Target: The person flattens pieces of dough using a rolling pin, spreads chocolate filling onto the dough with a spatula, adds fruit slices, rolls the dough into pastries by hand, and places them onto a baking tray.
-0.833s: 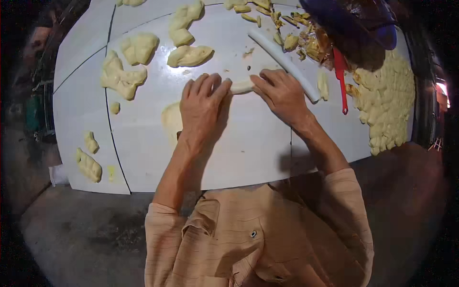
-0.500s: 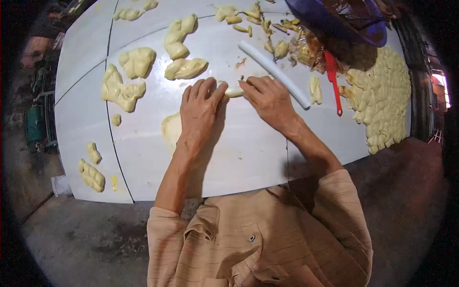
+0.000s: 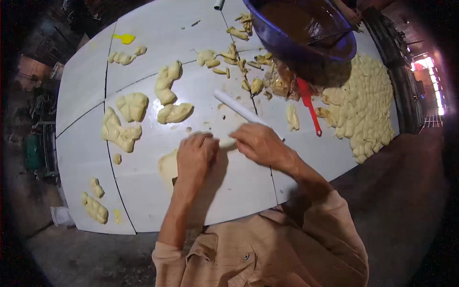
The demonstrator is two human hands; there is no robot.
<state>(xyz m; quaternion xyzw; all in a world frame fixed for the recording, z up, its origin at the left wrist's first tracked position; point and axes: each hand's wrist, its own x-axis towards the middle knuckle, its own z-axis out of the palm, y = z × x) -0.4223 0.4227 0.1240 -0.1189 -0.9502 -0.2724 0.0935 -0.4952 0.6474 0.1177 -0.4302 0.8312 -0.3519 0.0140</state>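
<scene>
A short piece of pale dough (image 3: pixel 226 143) lies between my hands on the white table, with its ends hidden by my fingers. My left hand (image 3: pixel 195 155) has its fingers curled over the left end. At the right end, my right hand (image 3: pixel 262 144) pinches the dough between thumb and bent fingers. Just beyond the right hand lies a smooth white rod (image 3: pixel 239 106), its near end partly covered by that hand. A flat sheet of dough (image 3: pixel 167 166) sits beside my left hand, partly under the wrist.
Several dough lumps (image 3: pixel 174 113) are spread over the left half. A purple basin (image 3: pixel 260 31) of brown contents stands at the far right, near a red spatula (image 3: pixel 308 103) and yellow strips (image 3: pixel 237 33). Many shaped dough pieces (image 3: pixel 366 107) cover the right end. A yellow scraper (image 3: pixel 125 38) lies far left.
The view has tilted up, showing more of the table's far side. Both hands stay on the dough piece and have come slightly nearer to me across the table.
</scene>
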